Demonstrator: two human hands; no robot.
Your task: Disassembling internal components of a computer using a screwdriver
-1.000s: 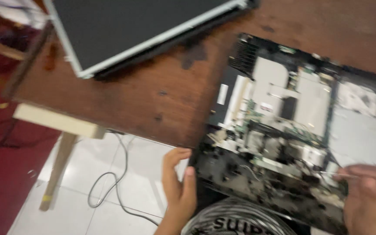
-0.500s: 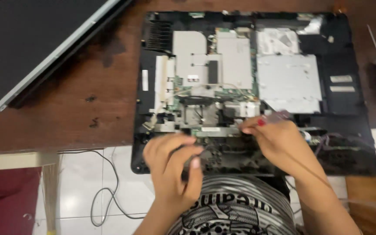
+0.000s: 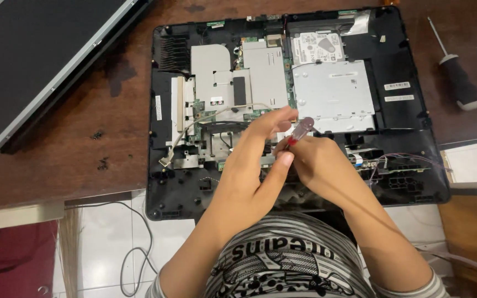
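Head view: both hands meet over the opened computer chassis (image 3: 194, 182) at the bench's near edge. The right hand (image 3: 318, 165) has its fingers clamped on a small red-handled screwdriver (image 3: 300, 130); the left hand (image 3: 260, 160), fingers together, steadies it. Keeping the tool upright and pressed should prevent slipping.

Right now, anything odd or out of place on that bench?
Yes. The opened all-in-one chassis hangs its front edge past the wooden table, over the floor. A grey flat cable trails loose across the board, its end unplugged. Both hands, left hand and right hand, meet at a red-handled screwdriver.
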